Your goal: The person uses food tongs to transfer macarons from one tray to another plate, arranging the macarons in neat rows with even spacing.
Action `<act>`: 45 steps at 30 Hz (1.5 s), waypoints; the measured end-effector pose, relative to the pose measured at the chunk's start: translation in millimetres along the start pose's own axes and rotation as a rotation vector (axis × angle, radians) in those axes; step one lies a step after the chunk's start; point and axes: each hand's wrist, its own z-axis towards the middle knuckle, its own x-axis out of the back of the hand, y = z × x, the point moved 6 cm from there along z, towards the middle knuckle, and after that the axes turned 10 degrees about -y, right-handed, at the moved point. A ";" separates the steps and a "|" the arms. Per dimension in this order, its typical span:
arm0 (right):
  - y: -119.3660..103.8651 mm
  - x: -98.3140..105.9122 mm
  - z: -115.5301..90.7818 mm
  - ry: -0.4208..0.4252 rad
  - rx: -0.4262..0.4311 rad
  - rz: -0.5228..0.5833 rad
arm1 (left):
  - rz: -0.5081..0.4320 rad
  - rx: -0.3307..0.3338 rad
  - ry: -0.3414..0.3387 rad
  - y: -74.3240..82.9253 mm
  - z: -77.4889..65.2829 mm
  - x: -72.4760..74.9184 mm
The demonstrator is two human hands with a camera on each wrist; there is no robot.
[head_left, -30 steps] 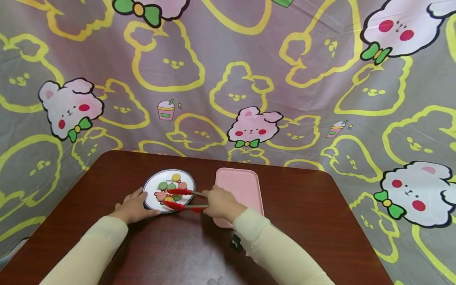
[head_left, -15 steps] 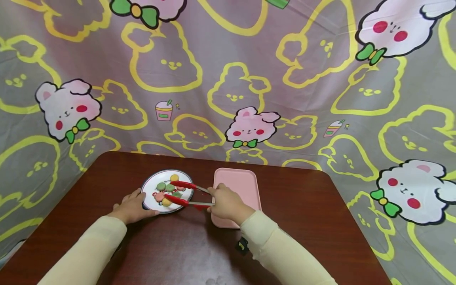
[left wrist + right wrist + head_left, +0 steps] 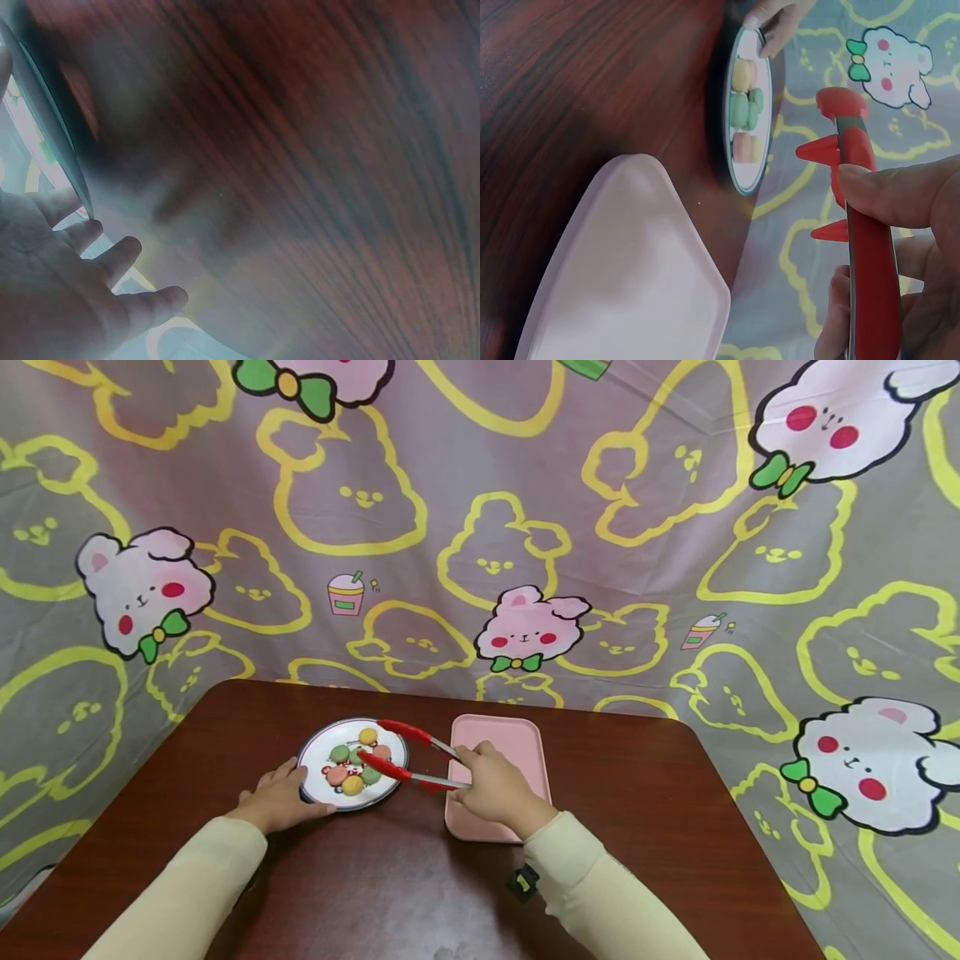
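A round white plate with a dark rim holds several macarons: yellow, green and pink. My left hand rests against the plate's left edge, fingers spread along the rim and thumb at the near side. In the left wrist view those fingers look straight, touching the plate from outside. My right hand grips red-tipped metal tongs, thumb on one arm and fingers round the other. The tongs' arms stand apart over the plate's right part, with no macaron held between them.
A pink rectangular tray lies right of the plate, partly under my right hand. Both stand on a dark brown wooden table. A patterned cloth hangs behind the table. A small black device is at my right wrist.
The tongs have lifted off the macarons and moved right and away from me, their arms spreading wider. My left hand has stayed at the plate, and the macarons remain on it.
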 end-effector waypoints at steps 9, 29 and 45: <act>12.5 7.5 -10.1 0.068 0.010 0.076 | 0.003 -0.014 0.023 -2.1 -0.2 -2.8; 46.5 23.0 -31.5 0.145 -0.101 0.188 | 0.016 -0.018 0.009 1.3 0.7 -0.7; 69.0 26.7 -50.2 0.179 -0.201 0.266 | 0.018 -0.016 -0.004 -0.8 2.4 -0.5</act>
